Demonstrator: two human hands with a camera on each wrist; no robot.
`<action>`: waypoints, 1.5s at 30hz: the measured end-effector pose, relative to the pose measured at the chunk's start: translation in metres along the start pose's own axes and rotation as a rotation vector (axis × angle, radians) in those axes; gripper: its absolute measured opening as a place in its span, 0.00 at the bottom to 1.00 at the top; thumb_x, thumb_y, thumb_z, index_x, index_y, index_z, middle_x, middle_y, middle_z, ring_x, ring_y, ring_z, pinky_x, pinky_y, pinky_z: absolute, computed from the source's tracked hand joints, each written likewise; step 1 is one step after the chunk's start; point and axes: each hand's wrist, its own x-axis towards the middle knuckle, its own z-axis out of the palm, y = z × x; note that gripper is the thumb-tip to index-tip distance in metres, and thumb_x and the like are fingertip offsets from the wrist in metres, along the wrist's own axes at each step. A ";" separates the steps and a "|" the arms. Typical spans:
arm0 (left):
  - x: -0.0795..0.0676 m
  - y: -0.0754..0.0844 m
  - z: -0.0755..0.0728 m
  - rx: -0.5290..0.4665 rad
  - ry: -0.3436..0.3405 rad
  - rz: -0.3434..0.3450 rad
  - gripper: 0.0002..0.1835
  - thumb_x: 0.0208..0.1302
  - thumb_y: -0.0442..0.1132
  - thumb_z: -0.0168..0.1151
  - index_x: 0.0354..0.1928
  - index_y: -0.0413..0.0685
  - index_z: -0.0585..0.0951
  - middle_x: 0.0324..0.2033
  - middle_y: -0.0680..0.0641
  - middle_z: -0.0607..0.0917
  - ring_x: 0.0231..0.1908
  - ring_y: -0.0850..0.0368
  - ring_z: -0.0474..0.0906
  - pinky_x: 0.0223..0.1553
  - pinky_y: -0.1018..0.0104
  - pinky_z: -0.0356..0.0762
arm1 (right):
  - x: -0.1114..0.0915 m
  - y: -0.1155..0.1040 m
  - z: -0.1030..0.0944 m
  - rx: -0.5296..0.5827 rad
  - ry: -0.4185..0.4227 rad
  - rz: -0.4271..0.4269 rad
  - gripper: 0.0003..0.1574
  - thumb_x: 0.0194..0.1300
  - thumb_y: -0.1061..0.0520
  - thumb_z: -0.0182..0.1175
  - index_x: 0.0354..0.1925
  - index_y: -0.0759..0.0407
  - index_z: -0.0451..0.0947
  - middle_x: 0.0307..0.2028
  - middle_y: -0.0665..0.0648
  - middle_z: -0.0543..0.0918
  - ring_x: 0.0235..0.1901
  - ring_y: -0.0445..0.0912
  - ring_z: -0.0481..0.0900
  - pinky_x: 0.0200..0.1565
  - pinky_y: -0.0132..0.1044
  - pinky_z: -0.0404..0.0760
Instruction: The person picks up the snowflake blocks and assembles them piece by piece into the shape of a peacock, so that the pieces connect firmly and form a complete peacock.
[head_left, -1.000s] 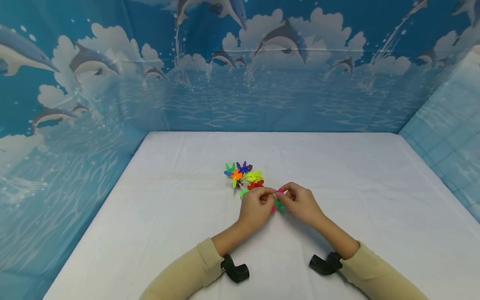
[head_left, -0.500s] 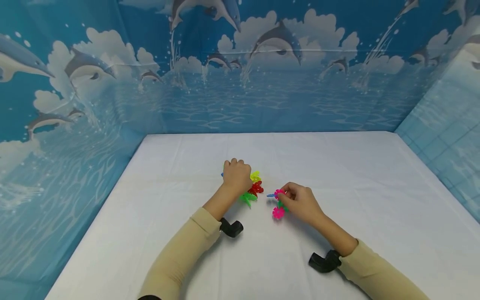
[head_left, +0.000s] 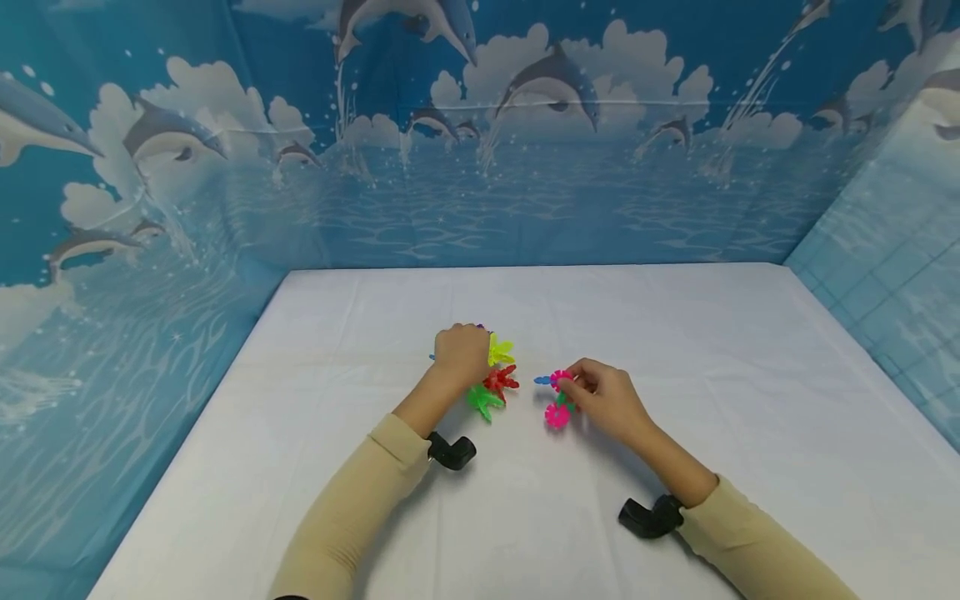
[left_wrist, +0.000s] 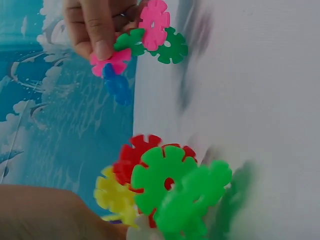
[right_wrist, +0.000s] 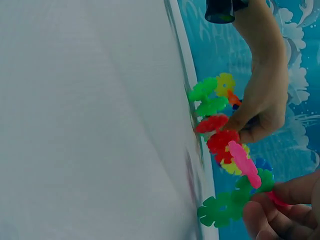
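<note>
My left hand [head_left: 461, 354] reaches over a cluster of interlocking plastic snowflake discs, its fingers curled on the far side and largely hidden in the head view. Red discs [head_left: 500, 381], green discs [left_wrist: 160, 172] and a yellow disc [head_left: 500, 348] stick out from under it. A few centimetres to the right, my right hand [head_left: 606, 396] pinches a smaller joined piece between thumb and fingers. That piece has two pink discs [head_left: 557, 415], green discs [right_wrist: 220, 210] and a blue disc [left_wrist: 117, 87] pointing left towards the cluster. The two assemblies stand apart in the head view.
A white cloth covers the table [head_left: 675, 333]. Blue dolphin-print curtains [head_left: 450, 200] rise behind it and along both sides. Black wrist camera mounts [head_left: 452, 452] sit at the beige sleeves [head_left: 765, 542].
My left hand has left the small piece and moved up and left onto the cluster, which has since shifted slightly left. My right hand keeps pinching the small piece in nearly the same spot.
</note>
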 end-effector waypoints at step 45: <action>-0.042 -0.010 0.055 -1.202 0.339 0.311 0.05 0.61 0.21 0.56 0.37 0.33 0.79 0.40 0.39 0.83 0.43 0.46 0.78 0.50 0.56 0.77 | -0.003 -0.004 0.012 -0.007 0.026 -0.227 0.03 0.62 0.63 0.67 0.34 0.60 0.80 0.23 0.50 0.81 0.20 0.40 0.72 0.22 0.31 0.72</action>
